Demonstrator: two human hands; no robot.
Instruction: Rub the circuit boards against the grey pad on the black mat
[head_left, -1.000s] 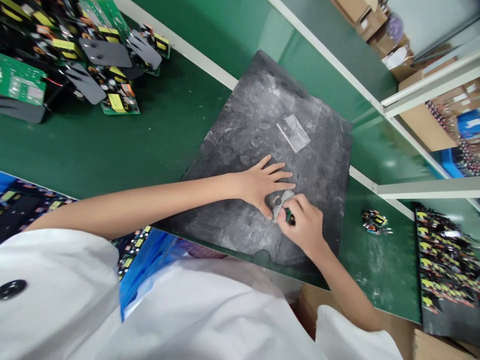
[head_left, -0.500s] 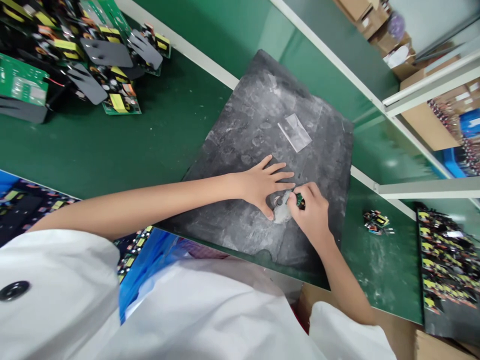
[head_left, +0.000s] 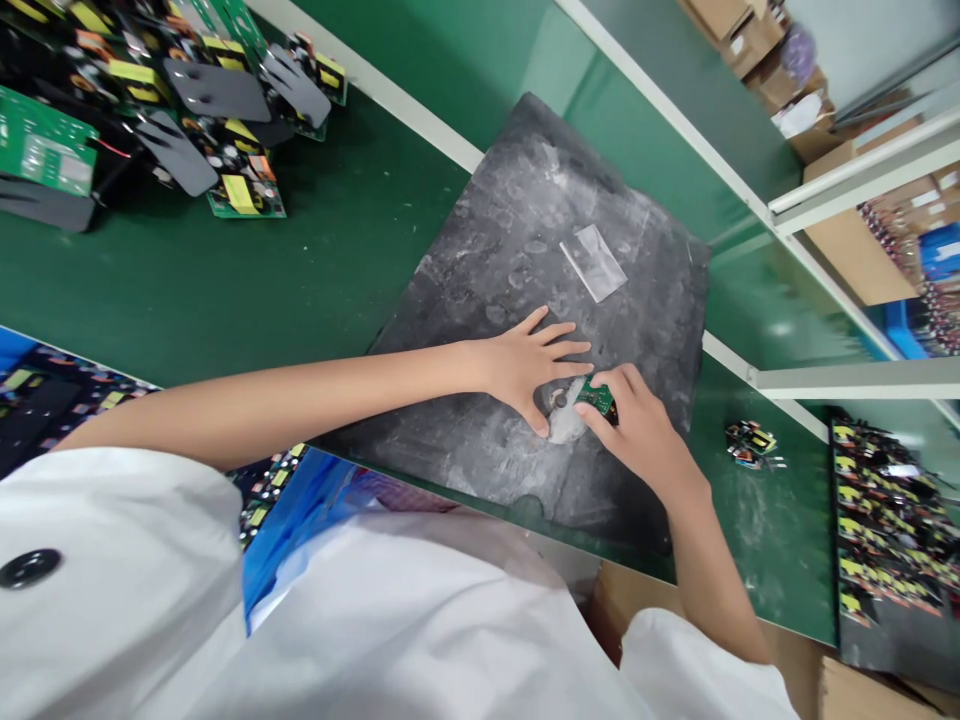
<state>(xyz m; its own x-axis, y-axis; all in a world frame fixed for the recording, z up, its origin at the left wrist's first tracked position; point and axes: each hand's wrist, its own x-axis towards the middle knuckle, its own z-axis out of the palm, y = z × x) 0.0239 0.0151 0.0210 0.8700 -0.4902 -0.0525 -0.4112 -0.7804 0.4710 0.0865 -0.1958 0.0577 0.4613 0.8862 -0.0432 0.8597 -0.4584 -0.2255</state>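
Fingers [head_left: 619,376] of the right hand [head_left: 645,434] are pinched on a small green circuit board [head_left: 595,396], the thumb at its near edge and the fingertips at its far one; whether the board touches the dark mat [head_left: 630,290] below, I cannot tell. So narrow a hold could let the board twist or slip if one side were pressed harder than the other, and pushing it down hard might bend any parts on its underside. A careless swing toward 9 o'clock could also knock the small dark round piece [head_left: 559,401] just beside it, or the left thumb near that. The board's visible face is bright green with small pale marks, too fine to read, and something darker shows at its end beside the palm. At 9 o'clock from it the left hand [head_left: 525,368] lies palm down, its fingers fanned well apart, holding nothing that shows. A pale grey patch [head_left: 568,426] spreads at 8 o'clock, and a clear packet [head_left: 594,264] lies at 12. Farther out on the green bench [head_left: 322,290], a heap of boards [head_left: 217,95] sits at 10 o'clock, with a little cluster of parts [head_left: 754,443] between 3 and 4.
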